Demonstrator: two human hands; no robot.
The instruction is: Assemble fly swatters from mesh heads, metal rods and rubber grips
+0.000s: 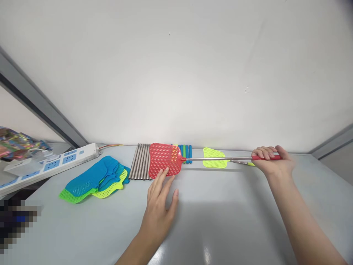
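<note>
A red fly swatter (164,156) with a perforated head and a long metal rod is held up level above the table. My right hand (274,162) is wrapped round its red handle. My left hand (160,200) has its fingers spread, with the tips at the lower edge of the red head; whether they press on it I cannot tell. Behind the rod, a yellow-green fly swatter (215,158) lies on the table, its handle partly covered by my right hand. The red head partly hides metal rods (139,162) and a row of blue and green handles (188,152).
Left of the rods lies a pile of blue, green and yellow swatter heads (91,176). A white power strip (59,163) with plugs runs along the left edge, near colourful plastic packaging (20,145). A pale wall (176,73) stands behind the grey table (209,217).
</note>
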